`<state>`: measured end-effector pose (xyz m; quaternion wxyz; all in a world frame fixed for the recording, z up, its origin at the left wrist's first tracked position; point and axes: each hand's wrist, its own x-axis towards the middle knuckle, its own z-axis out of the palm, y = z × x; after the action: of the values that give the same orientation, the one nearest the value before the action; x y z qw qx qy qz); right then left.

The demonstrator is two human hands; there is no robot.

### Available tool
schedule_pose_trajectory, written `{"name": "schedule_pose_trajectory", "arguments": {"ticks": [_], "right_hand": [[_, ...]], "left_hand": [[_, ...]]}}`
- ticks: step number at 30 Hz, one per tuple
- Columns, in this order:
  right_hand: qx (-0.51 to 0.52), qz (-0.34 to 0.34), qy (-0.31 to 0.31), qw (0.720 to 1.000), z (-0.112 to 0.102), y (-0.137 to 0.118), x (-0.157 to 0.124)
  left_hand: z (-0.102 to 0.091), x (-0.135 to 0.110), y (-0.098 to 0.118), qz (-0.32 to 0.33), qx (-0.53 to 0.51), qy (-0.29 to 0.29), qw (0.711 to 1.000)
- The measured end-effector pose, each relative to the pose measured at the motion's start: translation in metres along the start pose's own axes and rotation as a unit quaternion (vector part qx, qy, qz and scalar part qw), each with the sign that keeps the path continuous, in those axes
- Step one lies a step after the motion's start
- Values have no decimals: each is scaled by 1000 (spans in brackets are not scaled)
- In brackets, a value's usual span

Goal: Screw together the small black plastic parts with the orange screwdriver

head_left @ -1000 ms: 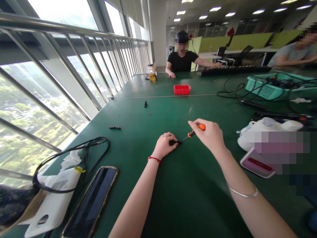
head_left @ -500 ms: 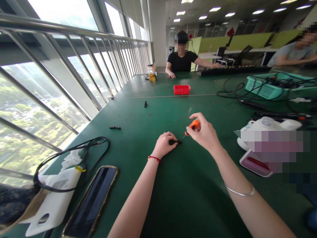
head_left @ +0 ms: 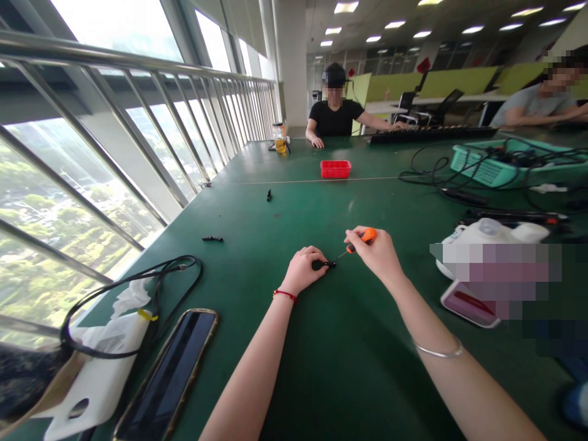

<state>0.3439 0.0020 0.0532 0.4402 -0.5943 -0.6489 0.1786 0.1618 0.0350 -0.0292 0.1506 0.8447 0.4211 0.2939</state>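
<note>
On the green tabletop (head_left: 321, 343), my left hand (head_left: 305, 268) is closed on a small black part (head_left: 324, 264) with a rounded end and a narrow arm. My right hand (head_left: 379, 252) grips an orange-and-black screwdriver (head_left: 367, 235) by its handle. The thin shaft slants down to the left, its tip at the right end of the black part; I cannot tell whether it touches. Two other small black pieces, one farther off (head_left: 269, 195) and one to the left (head_left: 212, 239), lie on the table.
A red tray (head_left: 335, 169) stands ahead, with a person (head_left: 334, 116) seated beyond it. A phone (head_left: 168, 373) and a looped black cable (head_left: 133, 352) lie at left. A teal basket (head_left: 482, 168) of cables and a white bottle-like object (head_left: 491, 236) are at right.
My right hand's raised fingers have closed in around the screwdriver, and its handle now leans farther to the right. My left hand stays on the black part.
</note>
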Motion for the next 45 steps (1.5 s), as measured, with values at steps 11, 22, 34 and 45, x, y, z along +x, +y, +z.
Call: {"name": "schedule_pose_trajectory", "arguments": {"ticks": [11,22,34,45], "right_hand": [[-167,-63,-58,982,44,65,-42],[-197,-100,-84,972,55,66,-26],[-136,-131,-117,975,51,65,-29],[-132,-119,-117,977,52,67,-28]], "left_hand": [[-4,-2,11,-13,67,4,998],[-3,1,10,-10,39,1,999],[-3,2,5,-22,-64,-7,998],[-3,-1,8,25,33,-19,999]]}}
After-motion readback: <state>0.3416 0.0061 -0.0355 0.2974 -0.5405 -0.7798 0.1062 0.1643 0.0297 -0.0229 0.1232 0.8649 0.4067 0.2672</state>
